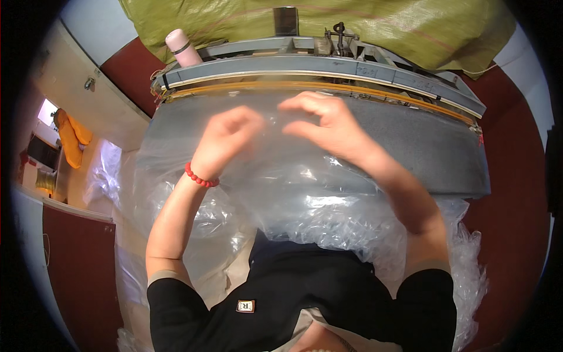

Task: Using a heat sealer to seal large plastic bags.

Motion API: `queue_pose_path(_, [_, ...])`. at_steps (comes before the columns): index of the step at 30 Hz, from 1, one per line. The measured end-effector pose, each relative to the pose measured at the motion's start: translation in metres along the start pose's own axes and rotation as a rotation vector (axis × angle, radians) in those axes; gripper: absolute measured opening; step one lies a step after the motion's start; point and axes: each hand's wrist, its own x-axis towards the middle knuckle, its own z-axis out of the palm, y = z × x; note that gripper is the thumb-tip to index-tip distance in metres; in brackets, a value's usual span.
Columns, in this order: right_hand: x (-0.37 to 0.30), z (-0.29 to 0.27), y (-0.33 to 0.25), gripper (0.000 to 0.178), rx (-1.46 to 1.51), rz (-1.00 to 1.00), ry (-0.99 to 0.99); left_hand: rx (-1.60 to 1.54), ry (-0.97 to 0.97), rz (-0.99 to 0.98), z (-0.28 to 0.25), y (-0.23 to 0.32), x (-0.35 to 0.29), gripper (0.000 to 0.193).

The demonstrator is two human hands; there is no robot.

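Observation:
Clear plastic film (pixel 328 202) spreads over a grey padded table (pixel 428 141) and falls in shiny folds toward my body. Over its left half is my left hand (pixel 226 138), with a red bead bracelet (pixel 201 178) at the wrist. Its fingers bend inward but are smeared by motion, so whether they pinch any film cannot be made out. My right hand (pixel 328 124) hovers close by over the film, thumb and fingers apart in a C shape, with nothing visible between them.
A long grey metal frame with a yellow-orange strip (pixel 410 98) crosses the table's far side. On it stand a pink bottle (pixel 183 48) and a dark metal clamp (pixel 340 41). Green-yellow woven sheeting (pixel 387 23) hangs behind. A cabinet door (pixel 88 85) is at the left.

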Motion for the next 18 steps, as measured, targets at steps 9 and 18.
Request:
queue_pose_path(9, [-0.004, 0.056, 0.003, 0.014, 0.95, 0.412, -0.063, 0.787, 0.33, 0.709, -0.002, -0.004, -0.006, 0.018])
queue_pose_path(18, [-0.022, 0.047, 0.068, 0.011, 0.921, 0.463, 0.303, 0.726, -0.036, 0.421, -0.017, -0.04, -0.016, 0.005])
